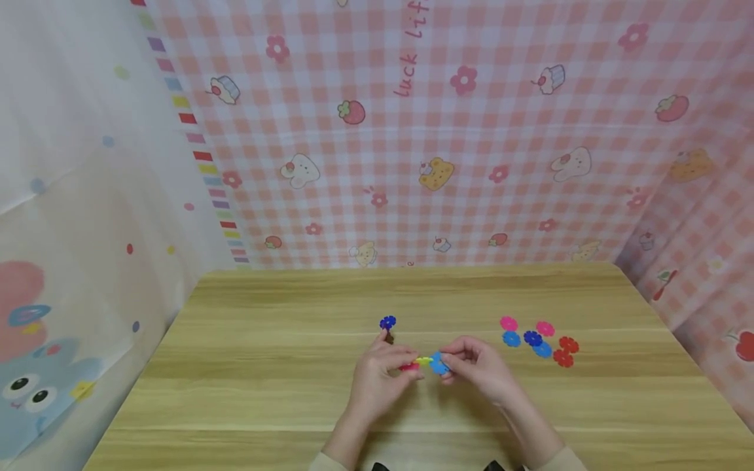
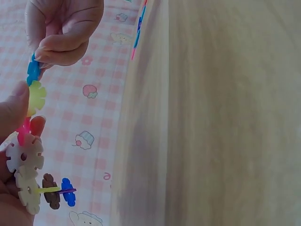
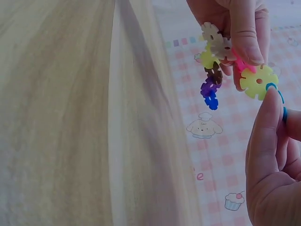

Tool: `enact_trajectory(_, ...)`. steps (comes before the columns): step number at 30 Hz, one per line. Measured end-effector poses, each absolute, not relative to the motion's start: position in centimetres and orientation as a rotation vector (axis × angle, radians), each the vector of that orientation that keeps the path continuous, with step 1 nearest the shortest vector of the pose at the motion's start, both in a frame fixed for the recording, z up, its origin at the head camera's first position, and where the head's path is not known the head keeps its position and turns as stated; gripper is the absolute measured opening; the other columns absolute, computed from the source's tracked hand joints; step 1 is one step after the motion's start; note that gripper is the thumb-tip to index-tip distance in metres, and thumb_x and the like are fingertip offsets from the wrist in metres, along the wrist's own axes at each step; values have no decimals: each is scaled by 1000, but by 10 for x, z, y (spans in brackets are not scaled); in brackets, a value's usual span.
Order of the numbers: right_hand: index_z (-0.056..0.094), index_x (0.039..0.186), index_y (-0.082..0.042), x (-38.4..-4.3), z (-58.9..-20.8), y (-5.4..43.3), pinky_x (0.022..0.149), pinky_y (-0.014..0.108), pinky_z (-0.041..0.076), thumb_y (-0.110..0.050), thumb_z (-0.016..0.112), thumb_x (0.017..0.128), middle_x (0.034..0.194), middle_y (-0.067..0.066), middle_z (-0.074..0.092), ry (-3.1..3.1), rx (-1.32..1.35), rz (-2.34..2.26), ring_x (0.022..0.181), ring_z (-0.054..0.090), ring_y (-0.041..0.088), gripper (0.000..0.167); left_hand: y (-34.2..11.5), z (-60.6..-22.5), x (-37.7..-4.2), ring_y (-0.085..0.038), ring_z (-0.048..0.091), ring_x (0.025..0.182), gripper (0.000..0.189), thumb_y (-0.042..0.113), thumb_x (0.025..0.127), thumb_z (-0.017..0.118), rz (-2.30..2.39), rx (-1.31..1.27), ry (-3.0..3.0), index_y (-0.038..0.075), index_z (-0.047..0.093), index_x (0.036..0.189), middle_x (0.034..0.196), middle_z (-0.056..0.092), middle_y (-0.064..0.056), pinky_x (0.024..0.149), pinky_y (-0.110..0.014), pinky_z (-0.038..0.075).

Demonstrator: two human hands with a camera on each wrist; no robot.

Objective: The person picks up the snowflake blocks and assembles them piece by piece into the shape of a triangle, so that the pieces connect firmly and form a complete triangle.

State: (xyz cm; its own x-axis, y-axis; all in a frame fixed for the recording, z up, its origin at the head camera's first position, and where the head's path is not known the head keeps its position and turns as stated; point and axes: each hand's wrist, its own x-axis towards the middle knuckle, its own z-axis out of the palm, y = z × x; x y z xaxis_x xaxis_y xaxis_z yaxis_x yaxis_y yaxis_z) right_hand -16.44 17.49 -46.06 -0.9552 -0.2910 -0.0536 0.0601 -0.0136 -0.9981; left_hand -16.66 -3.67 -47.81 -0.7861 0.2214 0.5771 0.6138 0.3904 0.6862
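My left hand (image 1: 379, 379) pinches a chain of notched plastic snowflake discs at its pink disc (image 2: 24, 129). Past the fingers the chain runs through white discs (image 2: 24, 157), a yellow one, a brown disc (image 2: 51, 190), a purple one and a dark blue disc (image 1: 387, 322) at the far end. On the other side of the pink piece stands a yellow disc (image 3: 258, 81). My right hand (image 1: 480, 369) pinches a light blue disc (image 1: 438, 363) between thumb and fingers, its edge meeting the yellow disc's edge. Whether their slots are fully joined, I cannot tell.
Loose discs lie on the wooden table (image 1: 265, 366) to the right of my hands: pink (image 1: 545, 328), light blue (image 1: 511, 339), dark blue (image 1: 533, 338) and red (image 1: 563, 358). A pink checked cloth (image 1: 377, 144) hangs behind the table's back edge.
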Motion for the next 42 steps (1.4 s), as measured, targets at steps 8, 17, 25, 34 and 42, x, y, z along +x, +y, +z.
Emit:
enact_trajectory(8, 54, 108, 21, -173, -466, 164, 73, 31, 59, 3, 60, 94, 88, 13, 67, 2012, -280, -2066, 74, 67, 15, 24, -44, -480, -171, -16, 71, 89, 24, 1, 68, 88, -1362, -686, -2279, 1, 78, 89, 92, 75, -4, 113, -47, 31)
enact_trajectory(17, 52, 108, 23, -179, -472, 165, 70, 27, 58, 4, 57, 96, 86, 9, 64, 2077, -266, -2108, 70, 65, 12, 23, -36, -480, -178, -16, 67, 84, 25, 6, 67, 90, -1225, -723, -2226, 3, 78, 89, 90, 75, -4, 111, -53, 33)
enact_trajectory(25, 56, 111, 19, -186, -471, 171, 64, 23, 55, 2, 59, 96, 86, 7, 63, 2203, -150, -2099, 69, 59, 13, 23, -40, -476, -181, -22, 63, 108, 51, 15, 65, 92, -1136, -800, -2278, 4, 73, 111, 113, 71, -8, 115, -55, 23)
enact_trajectory(34, 58, 119, 16, -186, -472, 174, 65, 23, 55, 3, 57, 97, 87, 7, 62, 2213, 14, -2170, 70, 59, 12, 25, -65, -465, -183, -29, 58, 119, 55, 12, 71, 88, -1296, -603, -2270, 4, 68, 121, 124, 66, -10, 114, -48, 28)
enact_trajectory(42, 58, 122, 16, -185, -471, 170, 69, 25, 57, 5, 56, 97, 87, 7, 64, 2207, 4, -2193, 72, 63, 13, 27, -74, -464, -183, -36, 51, 127, 57, 14, 77, 84, -1418, -358, -2417, 7, 63, 130, 133, 60, -12, 109, -55, 34)
